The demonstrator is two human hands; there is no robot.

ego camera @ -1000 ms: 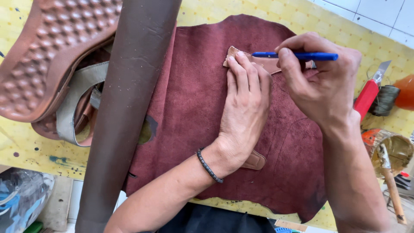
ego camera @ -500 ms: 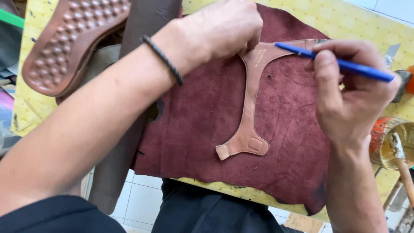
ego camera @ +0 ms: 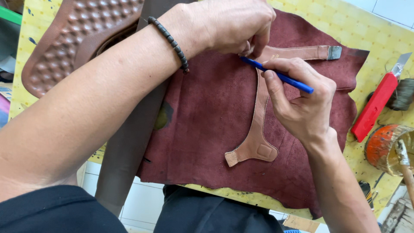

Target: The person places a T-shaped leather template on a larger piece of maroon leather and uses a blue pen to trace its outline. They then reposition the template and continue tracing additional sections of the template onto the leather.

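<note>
- Looking from the person's body outward, first comes the dark clothing at the bottom edge, and the left forearm which crosses the picture from bottom left to top centre, with a dark bead bracelet around the wrist.
- On the near part of the yellow table lies a big piece of dark red suede leather. It covers most of the middle of the table.
- On top of this leather lies a tan leather strap piece, shaped like a letter T: its long stem runs toward the person and ends in a wider tab, its crossbar lies at the far side.
- The right hand is closed around a blue pen, held between thumb and fingers. The pen tip touches the strap piece near the place where stem and crossbar meet.
- The left hand is just beyond the pen tip, with the fingers curled down; the fingertips press on the strap piece near the crossbar. It grips nothing that I can see.
- At the left, a long brown leather strip lies partly under the forearm, and beyond it a brown shoe sole with a bumpy pattern.
- At the right, beside the suede, there is a red utility knife, and nearer the edge an orange-stained pot with a brush in it.
</note>
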